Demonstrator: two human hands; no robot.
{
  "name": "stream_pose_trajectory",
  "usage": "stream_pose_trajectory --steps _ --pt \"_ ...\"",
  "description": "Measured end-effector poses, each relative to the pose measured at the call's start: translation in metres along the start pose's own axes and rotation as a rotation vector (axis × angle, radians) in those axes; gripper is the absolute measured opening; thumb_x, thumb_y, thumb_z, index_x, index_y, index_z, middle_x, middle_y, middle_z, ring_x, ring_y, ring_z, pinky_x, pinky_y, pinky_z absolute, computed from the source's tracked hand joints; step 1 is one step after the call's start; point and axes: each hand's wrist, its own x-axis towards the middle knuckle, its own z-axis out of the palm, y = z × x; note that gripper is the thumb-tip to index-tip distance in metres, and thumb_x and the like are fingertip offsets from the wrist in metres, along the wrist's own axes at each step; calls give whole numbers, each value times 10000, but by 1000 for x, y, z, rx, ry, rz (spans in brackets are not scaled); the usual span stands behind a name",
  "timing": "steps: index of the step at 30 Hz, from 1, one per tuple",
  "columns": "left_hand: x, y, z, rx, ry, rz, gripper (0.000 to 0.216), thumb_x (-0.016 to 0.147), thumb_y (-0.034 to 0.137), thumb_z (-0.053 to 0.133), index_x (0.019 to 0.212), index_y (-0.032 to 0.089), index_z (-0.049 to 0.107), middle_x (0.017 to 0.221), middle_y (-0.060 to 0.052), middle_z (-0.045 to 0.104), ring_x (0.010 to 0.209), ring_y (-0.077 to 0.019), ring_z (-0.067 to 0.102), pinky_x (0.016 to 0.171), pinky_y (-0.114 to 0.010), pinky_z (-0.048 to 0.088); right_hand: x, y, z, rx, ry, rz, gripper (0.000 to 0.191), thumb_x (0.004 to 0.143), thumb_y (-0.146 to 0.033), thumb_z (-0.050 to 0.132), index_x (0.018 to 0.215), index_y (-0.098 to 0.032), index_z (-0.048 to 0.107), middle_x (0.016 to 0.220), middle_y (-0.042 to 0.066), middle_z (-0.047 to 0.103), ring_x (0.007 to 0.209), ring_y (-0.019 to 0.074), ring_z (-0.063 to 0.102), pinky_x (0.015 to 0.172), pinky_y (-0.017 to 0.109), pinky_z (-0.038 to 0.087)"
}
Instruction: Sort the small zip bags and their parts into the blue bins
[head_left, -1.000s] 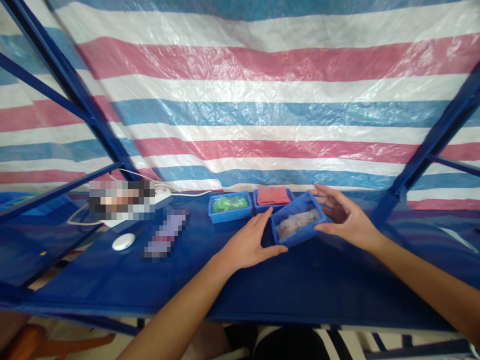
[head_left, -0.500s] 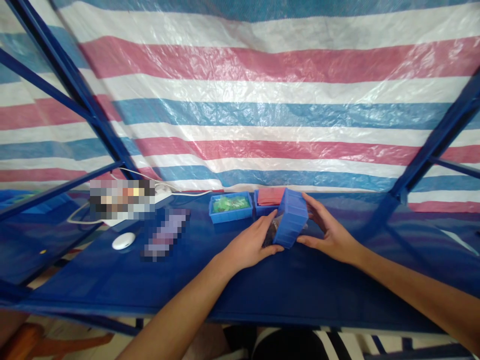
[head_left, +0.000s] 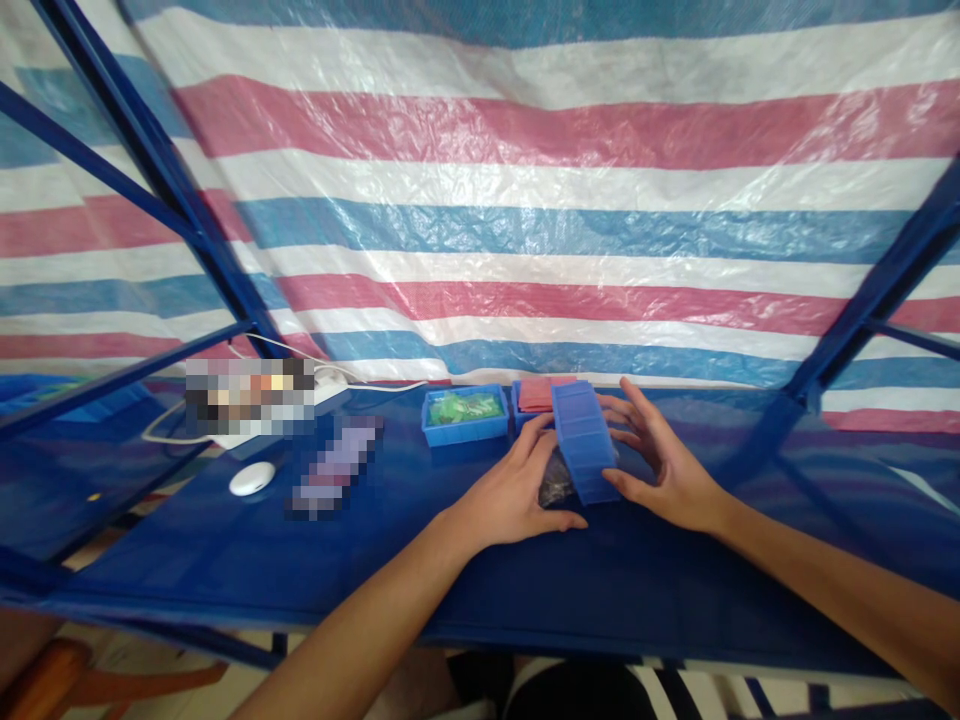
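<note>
A small blue plastic bin [head_left: 583,440] lies turned upside down on the dark blue table [head_left: 420,570], its ribbed bottom facing up. Clear small bags [head_left: 556,487] spill out at its near left edge. My left hand [head_left: 517,490] cups the bin's left side and the spilled bags, fingers curled. My right hand [head_left: 660,462] holds the bin's right side, fingers spread along it.
Behind the bin stand a blue bin of green pieces [head_left: 463,412] and a blue bin of red sheets [head_left: 541,393]. A white round object [head_left: 252,478] and cables lie at the left. Blue frame bars [head_left: 862,300] and a striped tarp [head_left: 525,200] enclose the table.
The bin was upright and tilted between my hands, then was tipped onto its side and is now fully upside down on the table, with its bags coming out under my left hand.
</note>
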Motion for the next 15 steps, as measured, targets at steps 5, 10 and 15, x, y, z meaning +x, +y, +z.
stream_pose_trajectory --steps 5,10,15 --pt "5 2 -2 42 -12 44 1097 748 579 848 1641 260 296 1738 -119 110 1618 -382 91 1322 -529 220 1 -3 3 -56 -10 -74 1051 885 -351 782 1656 -419 70 1656 100 369 1493 347 422 1208 619 387" --pt "8 0 0 26 -14 56 955 754 586 840 1568 261 458 1719 -103 226 1603 -398 159 1315 -547 225 2 -4 3 -96 -8 -81 1048 891 -364 773 1657 -403 59 1650 110 392 1494 356 423 1191 629 397" --pt "8 -4 4 -106 -62 62 840 805 503 830 1534 272 482 1599 -100 480 1480 -348 447 1271 -506 336 1 -6 3 -97 -44 -63 1030 907 -347 756 1661 -386 55 1640 111 412 1483 345 445 1211 615 377"
